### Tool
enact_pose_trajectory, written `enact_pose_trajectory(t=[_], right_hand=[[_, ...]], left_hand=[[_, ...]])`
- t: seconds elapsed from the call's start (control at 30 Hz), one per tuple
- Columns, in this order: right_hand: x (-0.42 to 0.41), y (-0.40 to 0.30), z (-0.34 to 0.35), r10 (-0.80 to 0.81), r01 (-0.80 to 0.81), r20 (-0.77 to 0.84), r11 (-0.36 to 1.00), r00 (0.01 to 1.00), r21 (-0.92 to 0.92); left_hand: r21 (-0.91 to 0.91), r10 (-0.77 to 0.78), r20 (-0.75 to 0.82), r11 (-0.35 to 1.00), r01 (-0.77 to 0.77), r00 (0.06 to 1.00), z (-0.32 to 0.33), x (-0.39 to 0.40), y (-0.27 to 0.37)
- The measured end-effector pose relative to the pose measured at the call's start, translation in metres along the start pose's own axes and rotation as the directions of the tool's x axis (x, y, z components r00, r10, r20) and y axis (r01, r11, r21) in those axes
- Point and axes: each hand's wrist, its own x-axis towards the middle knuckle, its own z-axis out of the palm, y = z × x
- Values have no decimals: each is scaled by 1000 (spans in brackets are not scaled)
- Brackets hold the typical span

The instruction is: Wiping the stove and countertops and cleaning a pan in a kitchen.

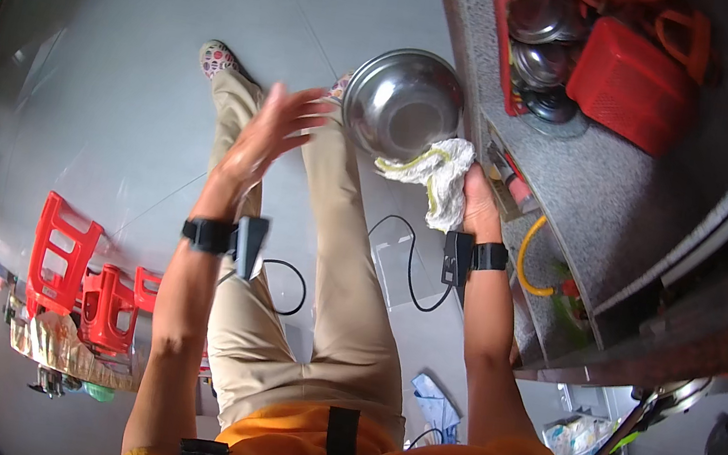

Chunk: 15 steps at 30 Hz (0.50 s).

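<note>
My right hand (pixel 481 199) grips a crumpled white cloth (pixel 448 194) with a yellow-green edge. The cloth overlaps the near rim of a shiny stainless steel bowl (pixel 402 102). Whether my fingers also pinch the bowl through the cloth is hidden. The bowl is seen from its open side, beside the counter's edge, and what supports it cannot be told. To its left my left hand (pixel 272 136) is held in the air over my legs, slightly blurred, with fingers apart and nothing in it.
On the speckled stone counter (pixel 592 212), right, sit a red plastic basket (pixel 632 84) and a red tray (pixel 501 43) with metal lids (pixel 540 63). A yellow hose (pixel 530 252) curves beneath the counter's edge. Red plastic stools (pixel 60 253) stand at left. Cables hang from both wrist devices.
</note>
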Motion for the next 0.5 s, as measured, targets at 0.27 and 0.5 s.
enact_pose_trajectory(t=[0.27,0.5], right_hand=[[36,9,22,-115,94,93,975,989,202],[-10,27,141,-824,784,220,363,523,-504]], left_hand=[[-44,203,-137,977,-210,970,13,57,23],[-221,213,-351,927,-302,912,34,53,43]])
